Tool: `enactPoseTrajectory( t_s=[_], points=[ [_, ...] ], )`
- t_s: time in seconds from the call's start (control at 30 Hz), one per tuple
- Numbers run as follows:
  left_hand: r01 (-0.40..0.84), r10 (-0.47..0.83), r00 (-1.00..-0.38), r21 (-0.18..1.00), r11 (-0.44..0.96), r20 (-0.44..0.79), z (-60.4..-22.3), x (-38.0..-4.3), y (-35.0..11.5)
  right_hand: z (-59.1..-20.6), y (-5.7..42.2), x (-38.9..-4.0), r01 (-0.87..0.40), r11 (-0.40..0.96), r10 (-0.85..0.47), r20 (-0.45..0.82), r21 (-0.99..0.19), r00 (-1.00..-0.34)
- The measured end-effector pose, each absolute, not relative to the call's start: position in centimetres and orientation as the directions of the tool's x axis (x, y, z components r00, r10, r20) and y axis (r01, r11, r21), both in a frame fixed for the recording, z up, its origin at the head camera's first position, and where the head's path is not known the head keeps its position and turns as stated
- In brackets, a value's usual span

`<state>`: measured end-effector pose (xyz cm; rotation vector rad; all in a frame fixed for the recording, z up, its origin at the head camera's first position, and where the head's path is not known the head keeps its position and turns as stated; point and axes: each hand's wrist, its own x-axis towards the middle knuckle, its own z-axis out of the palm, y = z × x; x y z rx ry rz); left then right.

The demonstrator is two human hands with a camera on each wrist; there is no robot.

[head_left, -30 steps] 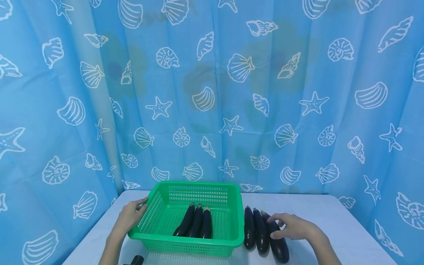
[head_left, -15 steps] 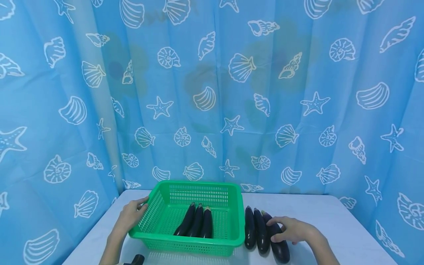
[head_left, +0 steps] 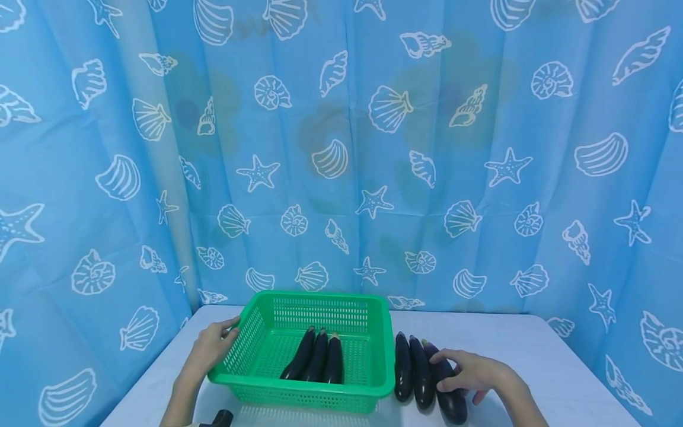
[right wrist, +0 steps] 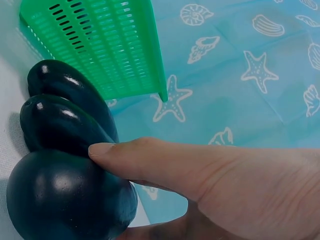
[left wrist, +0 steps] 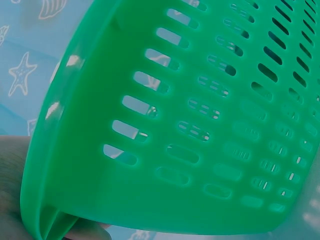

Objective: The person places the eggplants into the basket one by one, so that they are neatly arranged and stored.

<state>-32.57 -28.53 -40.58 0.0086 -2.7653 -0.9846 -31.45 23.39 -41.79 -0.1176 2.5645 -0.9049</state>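
Basket eggplants: three basket eggplants [head_left: 318,359] lie side by side in the green basket [head_left: 301,386], stem ends towards twelve o'clock, near ends hidden behind the front rim.
Left hand, hidden part: in the left wrist view the slotted wall covers most of the left hand [head_left: 210,346]; only slivers show near eight and seven o'clock.
Left grip: the hand is at the basket's nine o'clock rim and seems to hold it, with skin on both sides of the edge.
Right-side eggplants: at the basket's three o'clock, the inner eggplant [head_left: 402,370], middle eggplant [head_left: 421,376] and outer eggplant [head_left: 452,406] lie on the white table [head_left: 512,338].
Right hand: the right hand [head_left: 472,369] comes over the outer eggplant from two o'clock, thumb along the seam beside the middle eggplant, other fingers round the opposite side, gripping it; the hand masks its midsection.
Forearms: the left forearm [head_left: 178,400] slants towards seven o'clock, the right forearm [head_left: 520,397] towards five; both are cut off below.
Dark object: at the basket's seven o'clock a dark object [head_left: 221,418] is cropped, its kind unclear.
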Motion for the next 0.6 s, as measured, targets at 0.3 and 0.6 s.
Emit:
enactPoseTrajectory(
  t_s=[0.3, 0.6],
  points=[
    [0.067, -0.068, -0.98, 0.625, 0.777, 0.189, -40.54, -32.59, -28.53, -42.12, 23.35, -31.5, 0.071, 0.768, -0.219, -0.365, -0.636, -0.905],
    [0.093, -0.054, -0.976, 0.626, 0.774, 0.212, -40.54, -32.54, -28.52, -42.22, 23.18, -31.68, 0.076, 0.773, -0.201, -0.357, -0.63, -0.912]
  ],
)
